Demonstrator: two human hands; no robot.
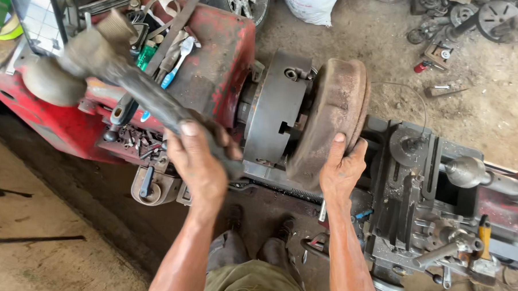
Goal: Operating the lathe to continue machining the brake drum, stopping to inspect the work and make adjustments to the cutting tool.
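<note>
My left hand (196, 160) grips the handle of a heavy hammer (95, 59), whose blurred head is raised up to the left over the red lathe headstock (216, 52). A rusty brake drum (332, 116) is mounted in the grey lathe chuck (277, 106). Flat against the drum's lower rim rests my right hand (341, 168), fingers spread, thumb on the rim face.
Hand tools and a toothbrush lie on top of the headstock (170, 56). The lathe carriage and tool post (412, 185) stand right of the drum, with the tailstock (470, 173) beyond. Metal parts litter the dirt floor (446, 54). My shoes (279, 229) are below the bed.
</note>
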